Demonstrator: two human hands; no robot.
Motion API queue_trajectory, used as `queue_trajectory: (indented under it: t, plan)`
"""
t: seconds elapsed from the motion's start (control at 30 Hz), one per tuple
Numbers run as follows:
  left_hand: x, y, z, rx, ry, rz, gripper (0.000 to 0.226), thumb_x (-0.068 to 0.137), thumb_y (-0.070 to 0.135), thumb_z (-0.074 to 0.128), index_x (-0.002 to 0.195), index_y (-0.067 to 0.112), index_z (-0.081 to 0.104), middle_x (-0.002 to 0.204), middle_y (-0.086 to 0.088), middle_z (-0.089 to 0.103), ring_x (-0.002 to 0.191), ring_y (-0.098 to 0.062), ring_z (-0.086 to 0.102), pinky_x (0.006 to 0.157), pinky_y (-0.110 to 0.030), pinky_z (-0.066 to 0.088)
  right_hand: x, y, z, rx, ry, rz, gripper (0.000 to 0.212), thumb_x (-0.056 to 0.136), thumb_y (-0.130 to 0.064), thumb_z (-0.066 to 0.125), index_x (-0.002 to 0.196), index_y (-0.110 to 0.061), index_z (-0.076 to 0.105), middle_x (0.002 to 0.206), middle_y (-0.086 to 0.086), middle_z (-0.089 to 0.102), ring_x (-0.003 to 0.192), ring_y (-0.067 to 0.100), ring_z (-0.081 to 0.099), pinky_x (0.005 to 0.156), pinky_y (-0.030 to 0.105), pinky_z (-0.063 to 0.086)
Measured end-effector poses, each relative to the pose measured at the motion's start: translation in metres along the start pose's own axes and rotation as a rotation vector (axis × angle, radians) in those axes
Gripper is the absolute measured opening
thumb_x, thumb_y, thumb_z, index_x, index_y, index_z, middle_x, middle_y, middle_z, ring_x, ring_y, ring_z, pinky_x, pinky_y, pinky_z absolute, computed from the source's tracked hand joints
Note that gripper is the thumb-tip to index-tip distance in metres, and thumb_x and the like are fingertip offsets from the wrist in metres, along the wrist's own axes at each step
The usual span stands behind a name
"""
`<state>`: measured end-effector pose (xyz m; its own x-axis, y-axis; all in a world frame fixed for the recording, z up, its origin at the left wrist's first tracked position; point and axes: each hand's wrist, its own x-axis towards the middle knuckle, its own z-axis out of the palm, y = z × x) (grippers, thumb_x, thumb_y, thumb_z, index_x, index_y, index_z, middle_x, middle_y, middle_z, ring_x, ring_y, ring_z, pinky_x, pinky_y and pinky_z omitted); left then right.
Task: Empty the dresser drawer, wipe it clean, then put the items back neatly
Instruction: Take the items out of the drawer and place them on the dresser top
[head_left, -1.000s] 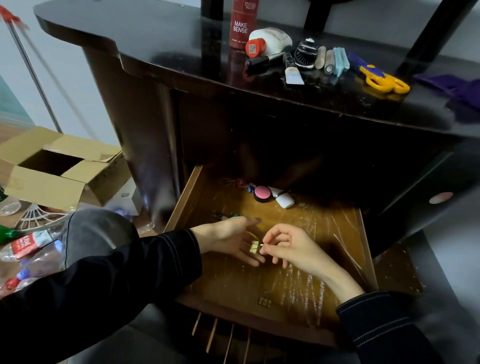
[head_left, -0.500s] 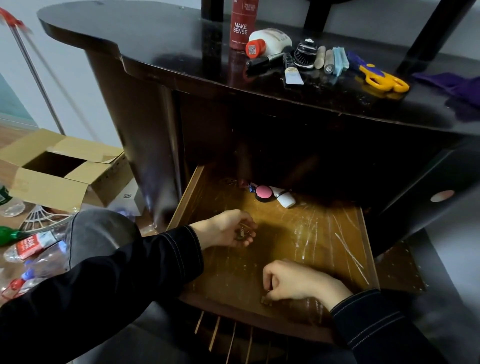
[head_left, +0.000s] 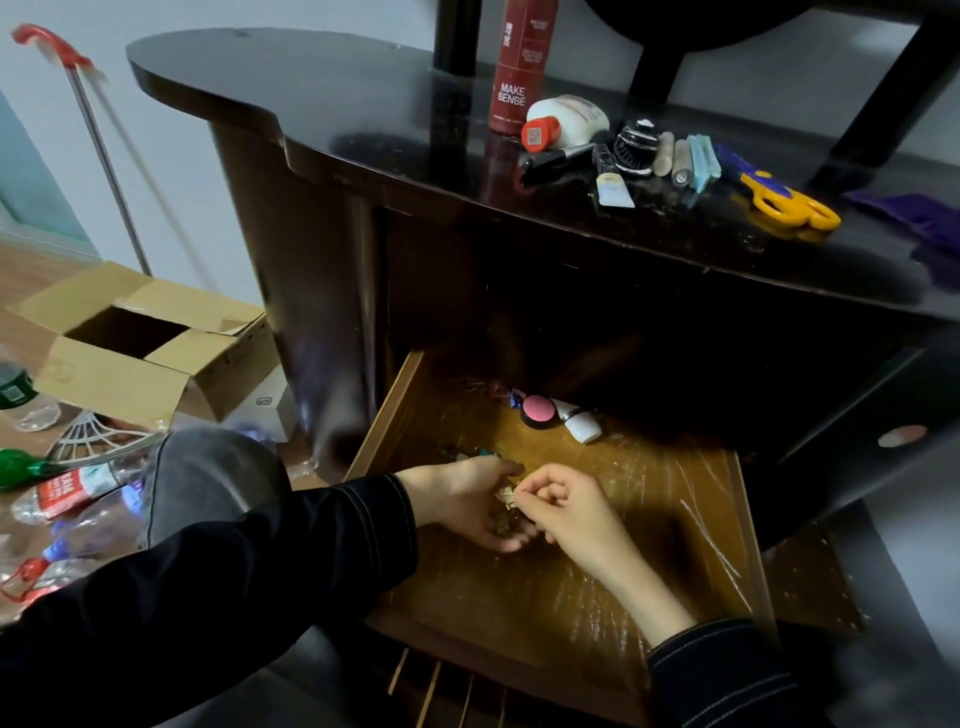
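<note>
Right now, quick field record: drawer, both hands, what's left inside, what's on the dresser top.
drawer: pulled open, wooden bottom mostly bare
left hand: cupped palm up over the drawer, holds small metal clips
right hand: pinches one clip at the left palm
left inside: pink round compact and white tube, at the back
dresser top: red spray can, white bottle, yellow-handled scissors, purple cloth, other small items
stage: emptying not finished
</note>
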<state>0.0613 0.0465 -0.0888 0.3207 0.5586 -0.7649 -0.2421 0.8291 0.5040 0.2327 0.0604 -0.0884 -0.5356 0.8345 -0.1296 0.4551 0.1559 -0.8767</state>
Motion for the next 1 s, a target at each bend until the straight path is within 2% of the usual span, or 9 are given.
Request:
queue_trajectory:
  t: [0.17,0.33,0.47,0.53,0.6,0.73,0.8,0.87,1.0]
  plan:
    - [-0.005,0.007,-0.008,-0.008,0.164,0.128,0.028,0.103,0.033,0.042,0.097,0.008,0.052,0.079,-0.006,0.051,0.058,-0.013,0.042,0.041,-0.018,0.031,0.003,-0.002,0.008,-0.055,0.082,-0.037,0.006,0.096,-0.028,0.065,0.099,-0.032,0.069,0.08,-0.014,0.071,0.068,0.002,0.067,0.057,0.015,0.048]
    - [-0.02,0.033,-0.024,-0.17,0.313,0.409,0.031,0.098,0.031,0.046,0.072,0.016,0.044,0.063,-0.001,0.046,0.048,-0.011,0.029,0.04,-0.02,0.018,0.024,0.016,0.003,-0.126,0.152,0.098,0.014,0.101,-0.021,0.059,0.112,-0.023,0.067,0.089,-0.005,0.071,0.06,-0.001,0.062,0.055,0.015,0.049]
    - [-0.025,0.039,-0.032,-0.245,0.392,0.474,0.032,0.099,0.033,0.042,0.076,0.014,0.051,0.07,-0.003,0.049,0.051,-0.015,0.035,0.054,-0.026,0.034,0.059,0.021,0.017,-0.398,0.057,0.143,0.049,0.1,-0.023,0.058,0.147,-0.023,0.045,0.146,0.0,0.05,0.124,0.02,0.058,0.093,0.034,0.053]
    - [-0.026,0.04,-0.033,-0.321,0.401,0.463,0.032,0.1,0.032,0.041,0.08,0.011,0.054,0.074,-0.006,0.052,0.056,-0.016,0.041,0.051,-0.025,0.035,0.074,0.019,0.029,-0.532,0.035,0.074,0.056,0.099,-0.022,0.059,0.152,-0.023,0.04,0.158,-0.004,0.033,0.135,0.021,0.049,0.095,0.033,0.053]
    - [-0.026,0.041,-0.033,-0.365,0.411,0.45,0.031,0.1,0.03,0.041,0.082,0.009,0.055,0.075,-0.008,0.054,0.058,-0.017,0.046,0.05,-0.024,0.035,0.084,0.019,0.041,-0.655,0.016,0.046,0.053,0.098,-0.015,0.06,0.148,-0.023,0.045,0.161,-0.003,0.029,0.134,0.022,0.051,0.088,0.03,0.055]
    - [-0.025,0.04,-0.035,-0.396,0.415,0.425,0.029,0.1,0.028,0.043,0.083,0.009,0.056,0.078,-0.009,0.055,0.063,-0.018,0.049,0.053,-0.024,0.039,0.087,0.027,0.045,-0.737,0.008,0.058,0.048,0.096,-0.005,0.061,0.141,-0.017,0.052,0.154,0.007,0.043,0.136,0.024,0.049,0.102,0.035,0.051]
    - [-0.025,0.039,-0.035,-0.391,0.415,0.414,0.026,0.099,0.027,0.045,0.085,0.009,0.057,0.08,-0.009,0.055,0.064,-0.018,0.049,0.054,-0.024,0.04,0.083,0.027,0.037,-0.735,0.055,0.029,0.028,0.095,-0.004,0.06,0.119,-0.017,0.063,0.128,0.007,0.062,0.11,0.025,0.063,0.085,0.037,0.057]
    - [-0.025,0.038,-0.034,-0.381,0.419,0.401,0.022,0.098,0.025,0.047,0.087,0.009,0.057,0.082,-0.009,0.055,0.065,-0.018,0.049,0.055,-0.025,0.041,0.079,0.028,0.026,-0.764,0.069,0.032,0.015,0.094,-0.006,0.059,0.102,-0.018,0.062,0.109,0.004,0.065,0.088,0.023,0.063,0.071,0.038,0.058]
    - [-0.025,0.035,-0.032,-0.343,0.429,0.383,0.019,0.097,0.024,0.049,0.094,0.008,0.059,0.086,-0.01,0.055,0.068,-0.019,0.05,0.056,-0.026,0.044,0.077,0.031,0.018,-0.757,0.043,0.06,0.025,0.093,-0.02,0.059,0.118,-0.019,0.06,0.121,0.0,0.062,0.094,0.023,0.064,0.069,0.036,0.056]
